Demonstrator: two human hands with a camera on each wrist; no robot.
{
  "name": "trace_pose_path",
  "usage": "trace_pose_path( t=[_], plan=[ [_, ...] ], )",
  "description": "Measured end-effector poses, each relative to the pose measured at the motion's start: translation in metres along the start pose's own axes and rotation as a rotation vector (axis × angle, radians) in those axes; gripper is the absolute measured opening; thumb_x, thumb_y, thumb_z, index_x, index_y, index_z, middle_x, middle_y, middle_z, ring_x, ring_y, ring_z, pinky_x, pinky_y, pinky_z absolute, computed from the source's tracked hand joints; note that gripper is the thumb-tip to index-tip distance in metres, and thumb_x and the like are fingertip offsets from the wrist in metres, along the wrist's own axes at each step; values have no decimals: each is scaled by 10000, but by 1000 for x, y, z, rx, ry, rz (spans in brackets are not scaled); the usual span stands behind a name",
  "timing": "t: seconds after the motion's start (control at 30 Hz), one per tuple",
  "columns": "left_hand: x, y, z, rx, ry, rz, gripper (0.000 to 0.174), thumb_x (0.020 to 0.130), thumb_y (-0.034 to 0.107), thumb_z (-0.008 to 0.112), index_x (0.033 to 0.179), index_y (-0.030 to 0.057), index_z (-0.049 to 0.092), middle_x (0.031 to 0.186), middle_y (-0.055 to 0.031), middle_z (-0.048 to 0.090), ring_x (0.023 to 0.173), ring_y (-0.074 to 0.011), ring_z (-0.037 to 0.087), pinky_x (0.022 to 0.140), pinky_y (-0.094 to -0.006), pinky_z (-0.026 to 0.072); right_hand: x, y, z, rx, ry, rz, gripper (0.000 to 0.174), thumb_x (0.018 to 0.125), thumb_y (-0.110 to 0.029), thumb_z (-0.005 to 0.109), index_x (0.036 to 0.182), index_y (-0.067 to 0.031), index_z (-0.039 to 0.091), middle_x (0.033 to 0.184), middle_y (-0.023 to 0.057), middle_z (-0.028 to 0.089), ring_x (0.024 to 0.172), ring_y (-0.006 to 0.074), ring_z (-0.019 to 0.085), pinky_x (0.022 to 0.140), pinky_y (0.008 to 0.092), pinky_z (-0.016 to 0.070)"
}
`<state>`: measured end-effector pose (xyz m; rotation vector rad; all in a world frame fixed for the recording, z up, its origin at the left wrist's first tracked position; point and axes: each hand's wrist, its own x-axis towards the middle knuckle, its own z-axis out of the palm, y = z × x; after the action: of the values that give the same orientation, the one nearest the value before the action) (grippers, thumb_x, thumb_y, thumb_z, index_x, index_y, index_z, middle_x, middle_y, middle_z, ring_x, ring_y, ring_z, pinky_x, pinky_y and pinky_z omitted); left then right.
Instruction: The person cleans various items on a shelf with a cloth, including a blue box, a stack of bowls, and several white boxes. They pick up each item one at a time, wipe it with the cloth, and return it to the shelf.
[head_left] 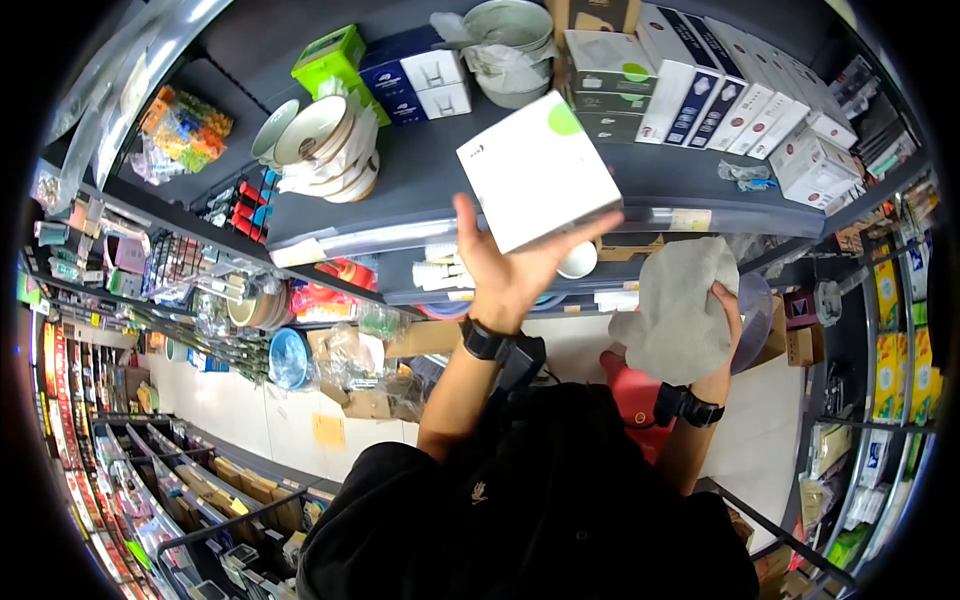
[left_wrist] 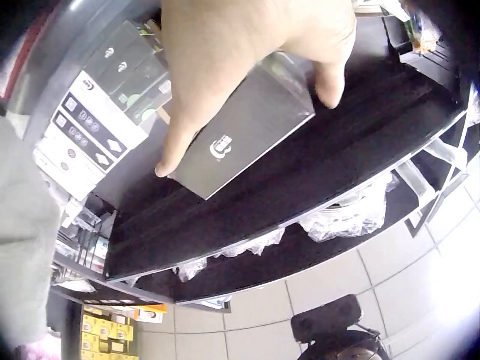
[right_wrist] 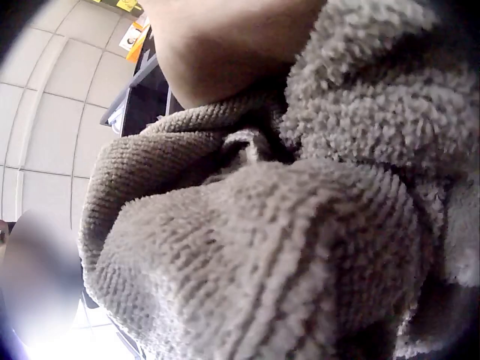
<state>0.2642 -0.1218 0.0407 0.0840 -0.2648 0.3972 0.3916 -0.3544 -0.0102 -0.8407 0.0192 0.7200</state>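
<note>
Gripped by the left hand, the box is at the shelf front; right hand holds cloth nearby. Looks like box handling; next move calls for steady fingers.

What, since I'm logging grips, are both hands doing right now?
Left hand: closed on the white box, thumb and fingers spread across it.
Right hand: closed on the gray cloth.

The box is white with a green circle; the cloth looks grey, perhaps brownish.
</note>
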Motion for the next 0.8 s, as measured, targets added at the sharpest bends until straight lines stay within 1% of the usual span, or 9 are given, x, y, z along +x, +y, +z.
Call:
trace_pose_path(
  t=[0.2, 0.27, 0.3, 0.37, 0.4, 0.43, 0.47, 0.63, 0.8],
  plan=[
    [-25, -6, -19, 118, 98, -5, 1174, 739, 908, 407, 1565, 107, 175, 1559, -249, 260, 1411, -496, 271, 1124, -717, 182, -18, -10, 28, 78, -127, 69, 507, 897, -276, 613, 1325, -14, 543, 1241, 135, 626, 1049, 249, 651, 909, 352, 523],
    [-33, -13, -22, 370, 173, 64, 1126, 750, 924, 331, 1559, 148, 230, 1571, -173, 296, 1370, -413, 404, 1116, -599, 338, -47, -11, 81, -259, 140, -251, 515, 886, -205, 638, 1352, -22, 515, 1231, 144, 628, 1038, 253, 654, 904, 373, 526],
    [-34, -12, -27, 331, 100, 34, 1081, 774, 889, 380, 1565, 171, 213, 1568, -133, 318, 1384, -371, 397, 1116, -561, 357, -41, -15, 69, -295, 62, -257, 512, 861, -181, 681, 1316, -11, 520, 1236, 136, 604, 1053, 259, 634, 928, 375, 511],
    [-36, -27, -17, 490, 107, 65, 1102, 780, 876, 402, 1561, 121, 211, 1555, -154, 331, 1380, -364, 404, 1130, -522, 344, -26, -13, 89, -1113, -269, -828, 563, 810, -226, 747, 1270, 4, 519, 1245, 119, 566, 1078, 263, 607, 932, 378, 493],
    [-35, -32, -14, 654, 106, 132, 1126, 786, 863, 424, 1557, 72, 209, 1541, -175, 345, 1376, -358, 410, 1145, -484, 331, -27, -8, 95, -816, -312, -606, 631, 741, -253, 808, 1240, -2, 514, 1253, 138, 529, 1091, 297, 590, 917, 395, 481],
    [-36, -39, -18, 729, 64, 136, 1090, 809, 835, 440, 1544, 56, 236, 1529, -161, 368, 1369, -312, 425, 1135, -446, 349, -18, -3, 103, -1366, -445, -1099, 639, 711, -251, 826, 1235, -39, 527, 1213, 180, 530, 1059, 344, 602, 877, 409, 491],
    [-42, -46, -17, 731, 190, 104, 1050, 827, 796, 477, 1533, 50, 257, 1516, -158, 387, 1367, -307, 425, 1134, -447, 351, -21, 18, 121, -1455, -316, -1195, 623, 707, -268, 829, 1225, -75, 544, 1173, 201, 527, 1023, 386, 601, 841, 426, 502],
    [-51, -41, -23, 704, -5, 0, 990, 871, 608, 602, 1580, 119, 113, 1576, -128, 283, 1415, -276, 359, 1163, -409, 304, -2, 31, 128, -1178, -53, -1147, 534, 782, -291, 790, 1192, -53, 545, 1123, 207, 533, 946, 415, 610, 775, 470, 505],
    [-45, -37, -27, 564, 181, -8, 798, 968, 619, 389, 1559, 121, 191, 1530, -162, 350, 1362, -297, 435, 1116, -429, 398, -10, 51, 119, -1203, -134, -1136, 593, 708, -279, 826, 1201, -73, 567, 1143, 195, 524, 1004, 408, 606, 782, 457, 512]
  ],
)
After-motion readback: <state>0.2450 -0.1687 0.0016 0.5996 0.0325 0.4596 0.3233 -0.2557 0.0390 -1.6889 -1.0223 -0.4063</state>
